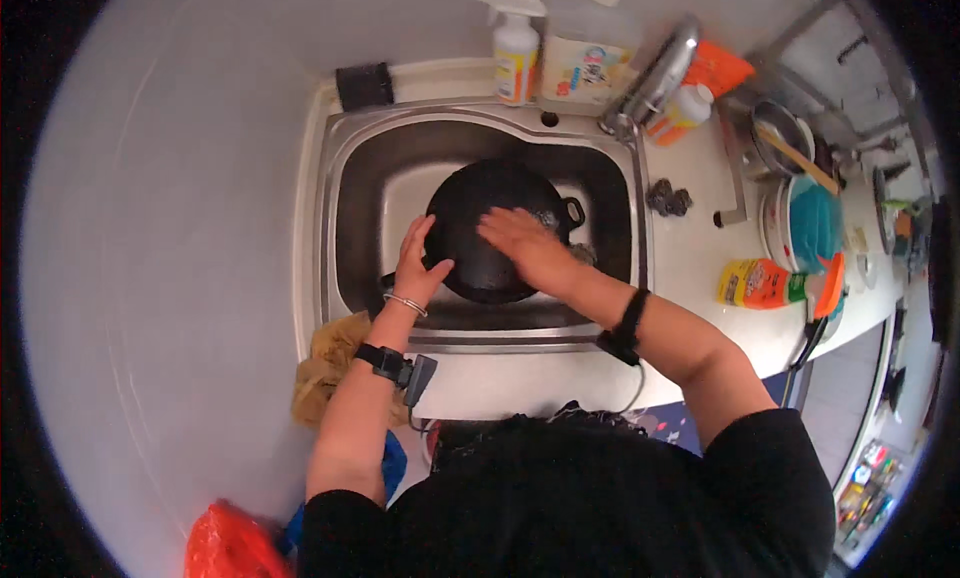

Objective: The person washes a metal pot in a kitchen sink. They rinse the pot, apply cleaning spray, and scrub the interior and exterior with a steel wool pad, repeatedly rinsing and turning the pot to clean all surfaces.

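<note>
A round black wok (pixel 480 192) rests in the stainless steel sink (pixel 409 139), apparently bottom up. One small loop handle (pixel 575 212) sticks out at its right. My left hand (pixel 420 257) grips the wok's left edge, thumb on the dark surface and fingers along the rim. Flat across the middle of the wok lies my right hand (pixel 529 249), slightly blurred, palm down with fingers close together. What may be under that palm is hidden. A greyish wire scrubber (pixel 583 254) appears in the sink beside the wok, partly covered by my right hand and forearm.
Behind the sink stand a spray bottle (pixel 516 57), a large clear jug (pixel 589 60) and the chrome faucet (pixel 656 75). Steel wool balls (pixel 669 198), an orange-topped spray bottle (pixel 780 285) and a teal bowl (pixel 814 225) occupy the right counter. A brown cloth (pixel 326 368) hangs front left.
</note>
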A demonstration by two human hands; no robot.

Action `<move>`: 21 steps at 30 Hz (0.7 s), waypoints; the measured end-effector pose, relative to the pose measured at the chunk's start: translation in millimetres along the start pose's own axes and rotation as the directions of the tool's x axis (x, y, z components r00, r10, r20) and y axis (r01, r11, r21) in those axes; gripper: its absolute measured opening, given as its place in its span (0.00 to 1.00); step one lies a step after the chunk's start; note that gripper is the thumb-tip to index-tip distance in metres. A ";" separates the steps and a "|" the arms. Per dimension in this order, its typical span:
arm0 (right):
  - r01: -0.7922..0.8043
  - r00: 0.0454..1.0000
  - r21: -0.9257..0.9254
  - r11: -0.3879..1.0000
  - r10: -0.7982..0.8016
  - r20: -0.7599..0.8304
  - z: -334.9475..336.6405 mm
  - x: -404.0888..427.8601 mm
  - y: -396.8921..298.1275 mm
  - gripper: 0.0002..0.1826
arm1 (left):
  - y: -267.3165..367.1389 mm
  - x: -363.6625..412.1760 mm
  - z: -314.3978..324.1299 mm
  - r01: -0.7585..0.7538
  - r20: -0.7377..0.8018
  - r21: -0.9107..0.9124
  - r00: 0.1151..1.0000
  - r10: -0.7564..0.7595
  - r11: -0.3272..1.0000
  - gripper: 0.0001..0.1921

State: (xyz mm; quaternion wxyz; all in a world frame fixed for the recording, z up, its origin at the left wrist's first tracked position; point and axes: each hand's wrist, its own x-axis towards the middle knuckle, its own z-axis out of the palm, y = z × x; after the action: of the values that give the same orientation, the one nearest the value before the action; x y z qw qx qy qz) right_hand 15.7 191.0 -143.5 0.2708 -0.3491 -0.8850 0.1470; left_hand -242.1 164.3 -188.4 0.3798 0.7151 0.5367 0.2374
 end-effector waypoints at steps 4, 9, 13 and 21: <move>-0.267 0.941 -0.117 0.957 0.232 -0.246 -8.1 12.6 65.4 0.20 | 1.5 4.7 17.5 0.254 -0.024 -0.365 0.959 -0.282 0.896 0.54; -0.215 0.975 -0.014 0.977 0.215 0.047 53.1 71.5 -16.8 0.17 | 4.3 7.1 -6.0 0.402 0.106 -0.322 0.915 -0.390 0.857 0.49; 0.087 0.994 -0.049 0.995 -0.084 0.064 54.5 16.2 -61.1 0.17 | -17.7 8.1 -47.0 0.638 0.456 -0.546 0.770 -0.446 0.543 0.35; -0.341 0.933 -0.090 0.936 0.325 -0.155 36.9 65.9 48.8 0.16 | 2.4 42.3 -22.8 0.685 0.548 -0.715 0.676 -0.493 0.143 0.32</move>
State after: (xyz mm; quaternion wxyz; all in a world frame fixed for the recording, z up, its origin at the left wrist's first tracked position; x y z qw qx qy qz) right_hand -19.7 269.2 -170.5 0.2818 -0.5184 -0.7991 0.1150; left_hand -244.5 210.7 -175.7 0.8020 0.1489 0.5240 0.2450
